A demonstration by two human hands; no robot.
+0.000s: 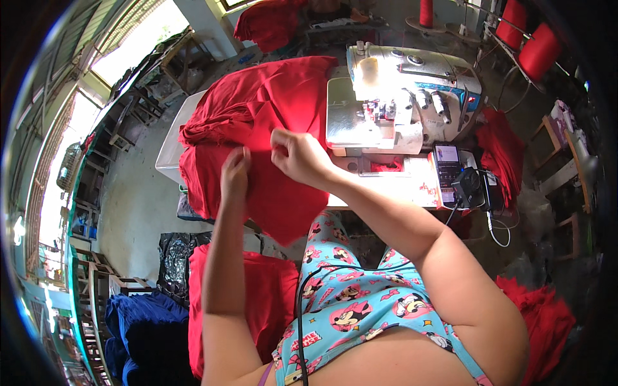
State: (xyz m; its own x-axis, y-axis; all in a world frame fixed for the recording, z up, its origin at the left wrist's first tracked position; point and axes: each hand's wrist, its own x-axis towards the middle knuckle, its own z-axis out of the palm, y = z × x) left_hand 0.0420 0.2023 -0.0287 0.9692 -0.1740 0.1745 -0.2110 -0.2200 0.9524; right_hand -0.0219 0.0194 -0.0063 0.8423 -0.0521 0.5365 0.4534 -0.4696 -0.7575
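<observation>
Red fabric (283, 199) is spread over the left of the sewing table and hangs over its front edge. My left hand (235, 174) is closed on the fabric, slightly blurred, thumb against fingers. Just to its right and a little farther away, my right hand (301, 157) is also closed in a pinch on the red fabric. The cloth edges between the fingers are too small to make out. Right of the fabric stands an overlock sewing machine (450, 74), its lamp shining brightly on the needle area. My right hand is apart from the machine's flat side plate (343, 112).
A red cloth pile (273, 276) lies beside my lap, with dark blue cloth (148, 321) farther left. A phone-like device (446, 164) and a black adapter (468, 186) with cables sit at the table's right. Red thread cones (539, 51) stand behind. A cable crosses my lap.
</observation>
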